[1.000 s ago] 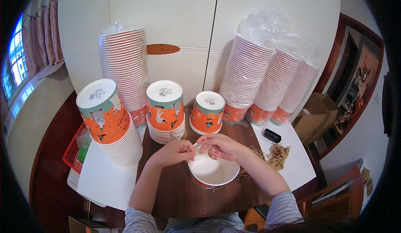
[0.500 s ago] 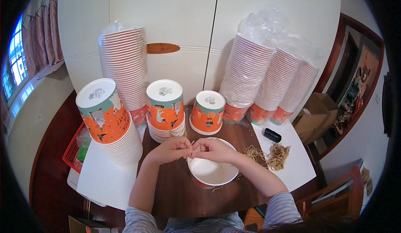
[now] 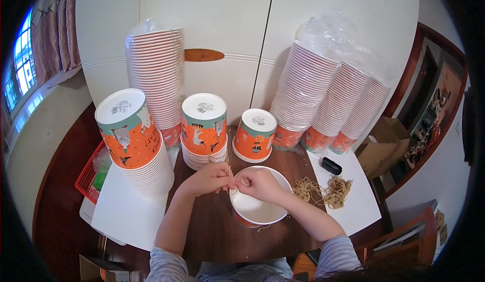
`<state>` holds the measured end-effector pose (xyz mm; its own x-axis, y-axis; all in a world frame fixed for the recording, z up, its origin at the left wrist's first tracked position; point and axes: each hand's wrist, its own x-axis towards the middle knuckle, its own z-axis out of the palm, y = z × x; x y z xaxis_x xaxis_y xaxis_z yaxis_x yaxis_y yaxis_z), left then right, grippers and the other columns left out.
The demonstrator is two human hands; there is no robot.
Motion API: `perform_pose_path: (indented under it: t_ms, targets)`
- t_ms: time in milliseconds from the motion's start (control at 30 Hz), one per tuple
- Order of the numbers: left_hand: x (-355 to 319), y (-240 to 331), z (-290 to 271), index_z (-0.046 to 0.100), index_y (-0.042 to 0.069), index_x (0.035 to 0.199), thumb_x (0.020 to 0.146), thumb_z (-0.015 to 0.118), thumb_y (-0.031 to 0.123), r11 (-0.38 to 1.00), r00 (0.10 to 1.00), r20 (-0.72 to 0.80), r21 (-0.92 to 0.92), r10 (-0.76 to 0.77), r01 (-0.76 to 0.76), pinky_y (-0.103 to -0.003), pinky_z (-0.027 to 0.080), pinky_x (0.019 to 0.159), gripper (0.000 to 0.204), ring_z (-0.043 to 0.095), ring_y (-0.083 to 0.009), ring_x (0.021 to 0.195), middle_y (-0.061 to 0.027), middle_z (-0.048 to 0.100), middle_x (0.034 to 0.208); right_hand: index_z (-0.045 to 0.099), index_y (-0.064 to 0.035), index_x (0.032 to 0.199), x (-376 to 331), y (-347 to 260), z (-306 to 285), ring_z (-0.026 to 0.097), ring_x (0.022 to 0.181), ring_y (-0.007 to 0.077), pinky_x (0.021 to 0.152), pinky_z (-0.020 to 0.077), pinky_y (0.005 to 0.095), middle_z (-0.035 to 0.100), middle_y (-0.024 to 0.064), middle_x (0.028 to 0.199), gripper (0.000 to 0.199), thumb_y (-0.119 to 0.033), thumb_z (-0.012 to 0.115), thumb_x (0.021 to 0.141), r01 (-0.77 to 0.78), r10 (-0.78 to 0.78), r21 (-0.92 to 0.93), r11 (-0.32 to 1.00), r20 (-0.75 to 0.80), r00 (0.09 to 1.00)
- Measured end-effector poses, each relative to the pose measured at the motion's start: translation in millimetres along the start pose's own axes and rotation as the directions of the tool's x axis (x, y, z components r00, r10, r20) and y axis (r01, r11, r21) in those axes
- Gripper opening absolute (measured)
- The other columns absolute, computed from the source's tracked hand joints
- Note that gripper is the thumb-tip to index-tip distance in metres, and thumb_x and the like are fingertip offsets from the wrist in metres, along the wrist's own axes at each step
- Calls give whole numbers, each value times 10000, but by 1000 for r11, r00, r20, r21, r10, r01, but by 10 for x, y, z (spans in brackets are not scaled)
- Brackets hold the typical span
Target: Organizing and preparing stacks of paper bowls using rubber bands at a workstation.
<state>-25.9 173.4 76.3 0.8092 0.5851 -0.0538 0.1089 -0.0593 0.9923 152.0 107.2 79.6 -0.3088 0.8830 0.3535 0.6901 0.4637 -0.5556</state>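
Note:
An upright paper bucket (image 3: 258, 208), white inside and orange outside, stands on the brown table in front of me. Over its left rim my left hand (image 3: 208, 179) and my right hand (image 3: 261, 185) meet, fingertips pinched together. Thin tan twine (image 3: 227, 156) shows by the left fingers and seems to run into both pinches, though the fingers cover most of it. Another bit of twine pokes out below the bucket's front. A loose heap of the same twine (image 3: 337, 191) lies right of the bucket, with strands trailing toward it.
Upside-down orange buckets top a tall stack (image 3: 144, 178) at left, a middle stack (image 3: 204, 135) and a short one (image 3: 255, 138). Plastic-wrapped stacks (image 3: 156, 75) (image 3: 307, 90) rise behind. A black object (image 3: 331, 166) lies on the right white board (image 3: 361, 208). A red basket (image 3: 87, 186) sits at far left.
The view has shifted slightly. My right fingers have curled in and turned down more at the rim, while the left hand keeps its pinch. The bucket stays in place.

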Motion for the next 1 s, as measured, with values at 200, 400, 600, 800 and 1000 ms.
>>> perform_pose_path:
  t_ms: [200,400,600,800,1000]
  targets:
    - [11,-45,-22,503,55,809,802,532,121,999,1000,12,34,12,-12,-172,382,455,73,508,-54,578,-34,595,718,584,-56,763,-11,65,18,455,526,82,490,383,229,474,5,579,80,-96,614,700,20,-22,98,995,16,1000]
    - [-6,-94,7,511,44,787,742,598,137,996,997,-75,79,-24,30,-194,391,482,135,495,-67,581,-12,552,626,573,-41,754,12,62,21,472,557,81,511,396,224,495,12,623,74,-82,607,703,39,-41,171,984,10,999]
    - [-179,181,141,544,15,733,692,650,129,863,905,-322,499,277,-86,-248,428,518,160,522,-114,526,-42,549,610,565,-15,741,17,117,4,536,599,142,566,436,264,547,63,663,105,-87,613,681,-83,72,244,966,52,996]
    - [-192,151,214,616,24,818,695,653,133,800,928,-277,599,248,-35,-231,456,562,168,584,-102,593,-53,618,667,568,-13,749,21,154,55,502,599,85,558,423,236,538,25,643,86,-71,601,695,-135,113,391,911,79,990]
    - [-87,56,192,619,55,812,719,613,209,782,935,-239,620,261,-60,-283,465,577,180,612,-194,639,-66,626,681,565,-19,747,18,184,60,493,604,66,555,415,224,536,13,649,66,-62,589,703,-164,119,441,883,128,985]
